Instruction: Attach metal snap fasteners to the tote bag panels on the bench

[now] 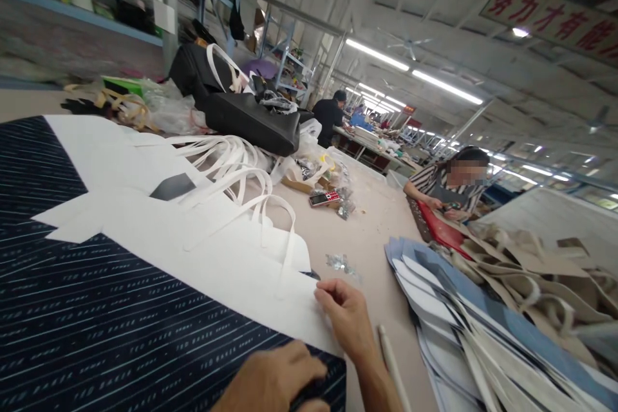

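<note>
A stack of white bag panels [212, 257] with white strap handles [244, 170] lies across the table. Beside and partly under it spreads dark navy striped lining fabric [120, 328] with printed lettering. My right hand [345, 315] is at the near end of the white panels, thumb and forefinger pinched on the edge of one. Lower in view, my left hand [273, 376] is over the corner of the navy fabric with its fingers curled. Something dark shows between those fingers and the thumb; what it is cannot be made out.
A pale stick-like tool [392, 364] lies right of my right forearm. Beyond are a red phone [324, 198], silvery scraps [340, 262] and a black bag [251, 119]. Blue-and-white panels [434, 290] and beige strapped pieces [535, 270] are piled right, near a seated co-worker [451, 183].
</note>
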The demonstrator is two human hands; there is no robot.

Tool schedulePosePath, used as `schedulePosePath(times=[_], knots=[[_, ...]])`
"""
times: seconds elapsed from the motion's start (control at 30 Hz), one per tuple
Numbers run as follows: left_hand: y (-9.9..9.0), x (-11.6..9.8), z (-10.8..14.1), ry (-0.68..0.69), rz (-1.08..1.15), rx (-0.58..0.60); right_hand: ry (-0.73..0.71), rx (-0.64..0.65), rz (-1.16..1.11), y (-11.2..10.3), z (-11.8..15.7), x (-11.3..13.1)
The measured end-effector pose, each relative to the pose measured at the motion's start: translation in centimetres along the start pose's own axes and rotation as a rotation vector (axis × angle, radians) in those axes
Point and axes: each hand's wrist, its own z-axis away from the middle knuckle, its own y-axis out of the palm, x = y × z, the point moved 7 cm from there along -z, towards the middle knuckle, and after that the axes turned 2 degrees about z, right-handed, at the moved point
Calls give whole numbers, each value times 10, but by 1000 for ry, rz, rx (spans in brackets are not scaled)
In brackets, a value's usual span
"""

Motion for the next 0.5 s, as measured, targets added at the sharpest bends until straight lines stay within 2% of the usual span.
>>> schedulePosePath(times=[0.07,0.1,0.13,0.2,0.27,0.37,0.43,0.5], knots=[[-45,13,-4,-232,-95,-63,9,83,45,-24,-2,3],[-66,22,-7,-327,-195,-56,22,133,60,-36,-4,3],[-81,32,-12,-390,-293,-7,37,179,74,-48,-6,2],[-99,50,-24,-413,-338,51,66,234,116,-71,-11,-2],[-101,65,-35,-401,-354,113,69,222,196,-90,-15,-6],[-91,75,-46,-385,-392,180,-18,81,361,-101,-8,-8],[-86,77,-51,-382,-420,206,-64,1,389,-90,8,-8],[-85,79,-59,-378,-441,232,-52,15,302,-65,28,-14]])
